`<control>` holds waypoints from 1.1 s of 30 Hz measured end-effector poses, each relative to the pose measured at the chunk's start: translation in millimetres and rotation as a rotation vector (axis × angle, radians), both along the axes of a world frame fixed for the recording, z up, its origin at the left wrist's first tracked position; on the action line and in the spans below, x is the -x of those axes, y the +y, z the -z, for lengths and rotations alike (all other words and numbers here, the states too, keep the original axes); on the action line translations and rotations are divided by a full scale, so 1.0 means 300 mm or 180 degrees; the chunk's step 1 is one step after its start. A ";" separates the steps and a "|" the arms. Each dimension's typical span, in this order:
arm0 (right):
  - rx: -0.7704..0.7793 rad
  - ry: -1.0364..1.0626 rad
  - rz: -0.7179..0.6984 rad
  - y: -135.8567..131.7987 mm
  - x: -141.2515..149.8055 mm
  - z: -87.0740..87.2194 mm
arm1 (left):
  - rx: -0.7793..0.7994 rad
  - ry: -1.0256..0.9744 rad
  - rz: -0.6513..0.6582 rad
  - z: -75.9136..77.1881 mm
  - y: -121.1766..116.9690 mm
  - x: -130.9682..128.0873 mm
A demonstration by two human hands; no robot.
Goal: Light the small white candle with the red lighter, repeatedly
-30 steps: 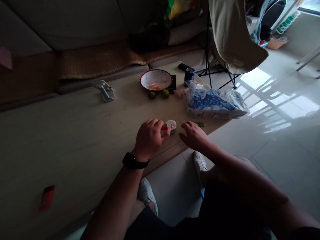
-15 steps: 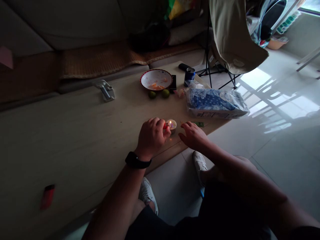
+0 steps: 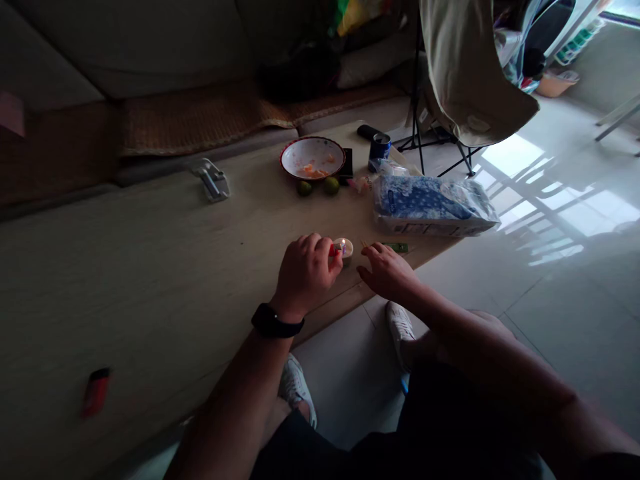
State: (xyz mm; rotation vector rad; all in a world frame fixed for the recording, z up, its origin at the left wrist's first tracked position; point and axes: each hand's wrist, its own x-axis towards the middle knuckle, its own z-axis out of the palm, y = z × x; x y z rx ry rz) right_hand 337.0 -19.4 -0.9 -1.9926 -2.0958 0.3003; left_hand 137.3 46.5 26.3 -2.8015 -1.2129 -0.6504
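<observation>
My left hand (image 3: 307,270), with a black band on its wrist, is closed around a red lighter (image 3: 333,251). The lighter's metal tip is over the near left rim of a small round candle (image 3: 349,259) on the table. A small bright flame shows there; whether it sits on the lighter or the wick I cannot tell. My right hand (image 3: 387,270) rests at the table edge just right of the candle, its thumb and forefinger apart. Thin pale sticks (image 3: 363,244) show by its fingertips. A small green packet (image 3: 397,247) lies behind that hand.
Beyond the hands are a red-rimmed bowl (image 3: 293,148) with peel, two green fruits (image 3: 331,186), a blue can (image 3: 379,152) and a blue plastic-wrapped pack (image 3: 430,200). A metal object (image 3: 214,181) lies left. Another red lighter (image 3: 96,393) is near left. A folding chair (image 3: 465,87) stands behind.
The flame at the lighter's tip looks smaller and the orange glow on the table beside the candle has faded. Both hands stay almost where they were.
</observation>
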 end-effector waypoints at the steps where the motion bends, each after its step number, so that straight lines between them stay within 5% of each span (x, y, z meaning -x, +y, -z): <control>1: 0.0007 0.0002 -0.0008 0.000 0.000 0.000 | -0.0012 0.0003 0.0003 -0.001 -0.001 -0.001; 33: 0.0218 -0.0002 0.0049 -0.006 0.009 -0.035 | 0.0009 0.0018 0.0085 -0.022 -0.008 0.008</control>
